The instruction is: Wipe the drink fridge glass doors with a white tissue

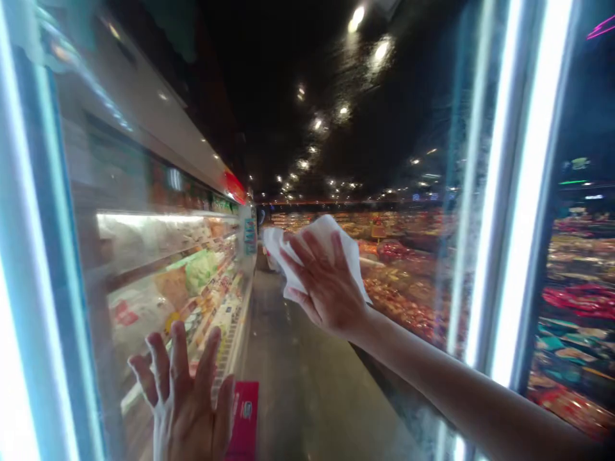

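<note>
Right hand: the bare right hand (327, 282) is spread over a soft white crumpled paper wipe (312, 253), fingers pointing up and to the left, grasping it against the smooth glass front of a refrigerated display case (120, 160).
Left hand: the bare left hand (182, 397) is open and released, fingers splayed upward, holding nothing; it sits low and left of the right hand, seemingly flat on the glass.
Wipe: it lies under the right palm, its long axis slanting from upper left to lower right, one corner showing beyond the fingertips.
Around the hands: colourful packaged goods (202, 282) fill lit shelves left of the hands; a flat red card (245, 416) stands just right of the left hand; a bright white lit vertical strip (523, 179) runs far right of the right hand.
</note>
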The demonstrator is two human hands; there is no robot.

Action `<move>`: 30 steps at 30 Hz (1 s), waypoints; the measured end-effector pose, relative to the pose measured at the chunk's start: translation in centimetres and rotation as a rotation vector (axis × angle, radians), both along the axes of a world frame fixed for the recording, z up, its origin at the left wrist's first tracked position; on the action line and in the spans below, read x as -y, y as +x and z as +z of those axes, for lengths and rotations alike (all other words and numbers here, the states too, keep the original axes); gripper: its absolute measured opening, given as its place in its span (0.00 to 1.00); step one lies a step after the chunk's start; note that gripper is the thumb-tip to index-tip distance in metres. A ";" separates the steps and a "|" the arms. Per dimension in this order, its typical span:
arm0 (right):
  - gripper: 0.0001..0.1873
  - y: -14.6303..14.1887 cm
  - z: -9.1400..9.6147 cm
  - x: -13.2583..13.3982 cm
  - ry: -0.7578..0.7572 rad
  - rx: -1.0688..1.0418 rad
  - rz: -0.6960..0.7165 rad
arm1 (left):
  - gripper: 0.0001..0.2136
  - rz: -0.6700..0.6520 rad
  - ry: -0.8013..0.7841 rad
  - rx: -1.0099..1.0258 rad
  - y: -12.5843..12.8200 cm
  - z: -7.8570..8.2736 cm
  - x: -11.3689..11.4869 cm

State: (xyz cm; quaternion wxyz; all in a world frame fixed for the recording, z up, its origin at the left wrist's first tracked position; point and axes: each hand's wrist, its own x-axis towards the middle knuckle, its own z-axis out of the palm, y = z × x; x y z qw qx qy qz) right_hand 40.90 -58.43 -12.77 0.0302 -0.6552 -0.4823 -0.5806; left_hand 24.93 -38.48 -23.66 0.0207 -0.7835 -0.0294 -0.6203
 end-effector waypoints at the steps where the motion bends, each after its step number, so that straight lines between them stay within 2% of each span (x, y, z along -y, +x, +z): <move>1: 0.33 0.7 -0.6 1.1 0.034 -0.030 -0.030 | 0.40 -0.016 -0.003 -0.009 0.5 0.4 1.1; 3: 0.32 1.9 -3.9 3.0 -0.025 -0.058 -0.015 | 0.39 -0.050 -0.011 -0.047 1.5 1.0 3.4; 5: 0.25 3.2 -8.0 5.1 -0.178 -0.055 0.071 | 0.39 -0.074 0.011 -0.083 2.5 1.3 5.4; 6: 0.23 4.0 -9.4 6.4 -0.238 -0.052 0.109 | 0.39 -0.076 0.032 -0.098 3.0 1.4 6.4; 7: 0.22 4.9 -10.0 8.0 -0.261 -0.054 0.130 | 0.39 -0.076 0.051 -0.112 3.4 1.5 7.3; 9: 0.24 7.1 -9.0 11.7 -0.179 -0.081 0.087 | 0.40 -0.077 0.071 -0.141 4.5 1.8 9.0; 11: 0.31 9.3 -6.4 15.4 0.025 -0.127 -0.022 | 0.40 -0.091 0.081 -0.164 5.7 2.4 10.7; 13: 0.35 11.1 -5.3 18.3 0.246 -0.183 -0.115 | 0.39 -0.113 0.108 -0.177 7.0 3.1 12.5; 14: 0.36 11.7 -5.9 19.2 0.320 -0.204 -0.138 | 0.38 -0.121 0.125 -0.178 7.6 3.4 13.3; 16: 0.38 12.3 -9.2 20.2 0.360 -0.227 -0.145 | 0.38 -0.136 0.160 -0.176 8.8 3.8 14.9; 18: 0.41 12.5 -13.2 20.7 0.291 -0.223 -0.117 | 0.38 -0.140 0.202 -0.178 9.9 4.0 16.0; 19: 0.42 12.5 -14.6 20.9 0.253 -0.223 -0.102 | 0.38 -0.141 0.229 -0.183 10.3 3.9 16.5; 20: 0.42 12.6 -15.1 21.2 0.235 -0.224 -0.090 | 0.38 -0.139 0.258 -0.189 10.7 3.9 16.8; 21: 0.42 12.7 -14.7 21.5 0.241 -0.231 -0.081 | 0.39 -0.136 0.284 -0.193 11.0 3.8 17.1; 22: 0.41 12.8 -13.5 21.9 0.272 -0.244 -0.078 | 0.39 -0.129 0.304 -0.196 11.2 3.7 17.3; 25: 0.38 13.1 -8.1 22.8 0.418 -0.303 -0.087 | 0.39 -0.101 0.323 -0.200 11.3 3.4 17.6; 26: 0.38 13.1 -7.0 22.8 0.450 -0.316 -0.089 | 0.38 -0.092 0.319 -0.204 11.2 3.3 17.6; 27: 0.37 13.1 -6.7 22.7 0.469 -0.326 -0.091 | 0.38 -0.085 0.315 -0.210 11.1 3.2 17.5; 28: 0.38 12.9 -7.3 22.4 0.474 -0.328 -0.094 | 0.38 -0.079 0.311 -0.217 10.9 3.1 17.3; 30: 0.39 12.3 -10.4 21.7 0.435 -0.316 -0.095 | 0.37 -0.060 0.302 -0.228 10.4 2.9 16.7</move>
